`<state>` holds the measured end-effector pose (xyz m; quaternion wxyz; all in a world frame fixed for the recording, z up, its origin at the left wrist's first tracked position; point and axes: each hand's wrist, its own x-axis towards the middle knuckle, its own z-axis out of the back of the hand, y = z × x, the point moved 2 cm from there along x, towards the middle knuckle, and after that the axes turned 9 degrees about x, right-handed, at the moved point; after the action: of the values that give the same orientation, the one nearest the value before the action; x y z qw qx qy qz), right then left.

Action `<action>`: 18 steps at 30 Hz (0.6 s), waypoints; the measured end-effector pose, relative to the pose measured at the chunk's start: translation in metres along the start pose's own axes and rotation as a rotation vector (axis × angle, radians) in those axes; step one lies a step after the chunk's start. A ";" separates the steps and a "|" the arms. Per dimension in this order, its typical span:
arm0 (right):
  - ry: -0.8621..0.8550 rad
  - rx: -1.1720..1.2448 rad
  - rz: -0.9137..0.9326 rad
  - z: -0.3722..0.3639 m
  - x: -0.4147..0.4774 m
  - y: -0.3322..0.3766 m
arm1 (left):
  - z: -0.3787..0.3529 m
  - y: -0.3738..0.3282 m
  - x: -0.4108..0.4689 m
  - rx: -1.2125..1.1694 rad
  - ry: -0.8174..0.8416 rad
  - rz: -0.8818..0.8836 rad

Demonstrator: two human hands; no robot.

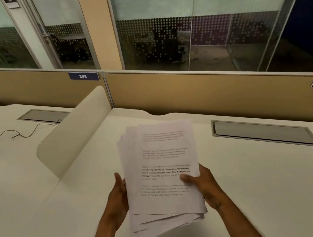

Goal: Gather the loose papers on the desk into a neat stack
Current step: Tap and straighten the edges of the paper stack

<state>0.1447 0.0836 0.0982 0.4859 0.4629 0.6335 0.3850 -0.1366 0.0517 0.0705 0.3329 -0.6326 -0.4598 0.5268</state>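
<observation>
A bundle of white printed papers [160,157] is held up above the cream desk [260,184], in the middle of the view. The sheets are uneven: their corners fan out at the top left and at the bottom edge. My left hand [118,197] presses flat against the bundle's left edge, fingers pointing up. My right hand [202,182] grips the right edge, with its thumb lying across the printed top sheet. No loose sheet shows on the desk surface.
A curved cream divider [74,133] stands to the left between two desks. A grey cable hatch [263,134] is set into the desk at the right. A black cable [20,134] lies on the left desk. A tan partition [208,91] backs both desks.
</observation>
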 end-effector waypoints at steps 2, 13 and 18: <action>0.021 -0.047 0.000 0.015 -0.006 0.000 | -0.019 -0.003 0.004 0.090 0.020 -0.038; -0.010 0.003 0.156 0.092 -0.018 0.057 | -0.120 -0.001 0.012 0.215 -0.054 -0.228; -0.043 -0.070 0.243 0.102 -0.028 0.064 | -0.133 -0.008 0.008 0.267 0.036 -0.306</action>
<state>0.2606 0.0781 0.1420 0.4652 0.5271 0.5482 0.4530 -0.0089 0.0699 0.1044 0.4984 -0.5148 -0.4705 0.5150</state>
